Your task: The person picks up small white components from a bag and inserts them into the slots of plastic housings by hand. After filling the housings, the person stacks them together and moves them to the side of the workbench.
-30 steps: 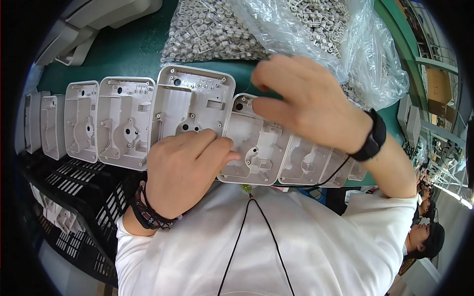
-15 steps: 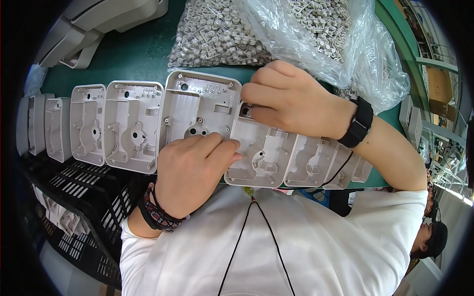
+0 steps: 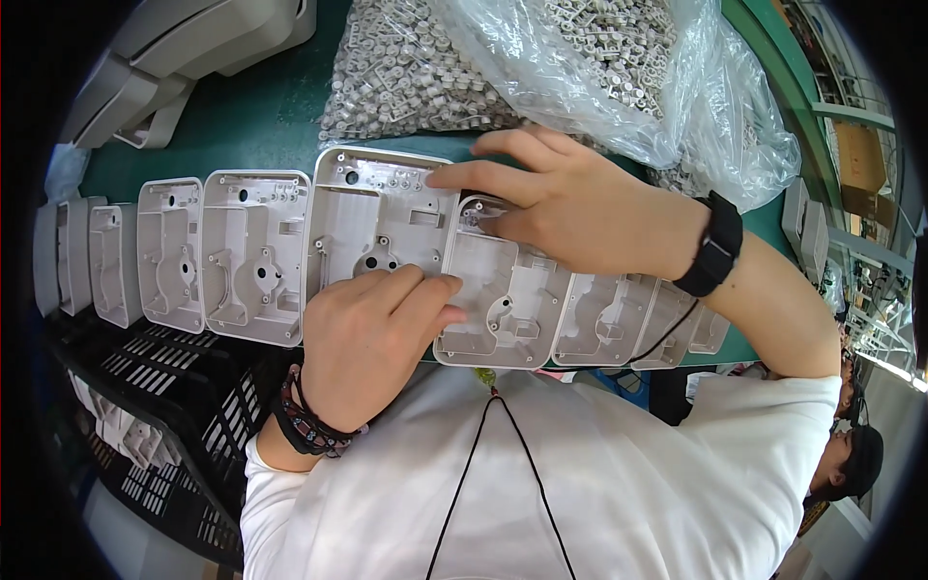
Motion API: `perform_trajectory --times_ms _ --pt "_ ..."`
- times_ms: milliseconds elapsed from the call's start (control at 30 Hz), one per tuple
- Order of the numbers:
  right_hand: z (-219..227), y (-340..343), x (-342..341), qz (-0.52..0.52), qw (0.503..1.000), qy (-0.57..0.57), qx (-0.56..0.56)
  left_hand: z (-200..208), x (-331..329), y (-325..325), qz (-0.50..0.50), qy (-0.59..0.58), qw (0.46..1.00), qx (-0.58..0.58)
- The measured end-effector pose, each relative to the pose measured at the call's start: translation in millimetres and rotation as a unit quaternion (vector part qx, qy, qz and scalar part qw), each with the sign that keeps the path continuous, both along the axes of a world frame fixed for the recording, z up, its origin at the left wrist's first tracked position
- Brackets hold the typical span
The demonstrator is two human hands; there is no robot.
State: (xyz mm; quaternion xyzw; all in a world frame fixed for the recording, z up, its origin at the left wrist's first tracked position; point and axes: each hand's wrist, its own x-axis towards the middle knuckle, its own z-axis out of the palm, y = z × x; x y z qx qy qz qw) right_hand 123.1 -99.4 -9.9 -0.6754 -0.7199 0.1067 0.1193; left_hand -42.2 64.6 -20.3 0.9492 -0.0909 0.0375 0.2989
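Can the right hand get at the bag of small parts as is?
Probably yes: the right hand is close to the bag of small parts, with nothing visibly blocking between them. Loose clear plastic might hinder it slightly.

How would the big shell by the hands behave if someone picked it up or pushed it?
The big shell is probably stiff, given its raised walls and inner ribs. It looks light for its size, being hollow and thin-walled. Pushed leftward, it might nudge the left-hand shell close beside it.
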Motion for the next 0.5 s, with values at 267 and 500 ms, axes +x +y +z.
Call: perform_trajectory --times_ms 267,500 --pt "34.3 16.3 -31.6 -0.157 0.941 0.284 0.092 3.3 -8.5 19.4 0.055 0.080 0.904 -0.416" --pt "34.2 48.2 -66.4 -0.110 0.948 0.175 0.240 -6.3 -6.6 19.1 -0.025 0.000 0.743 -0.669"
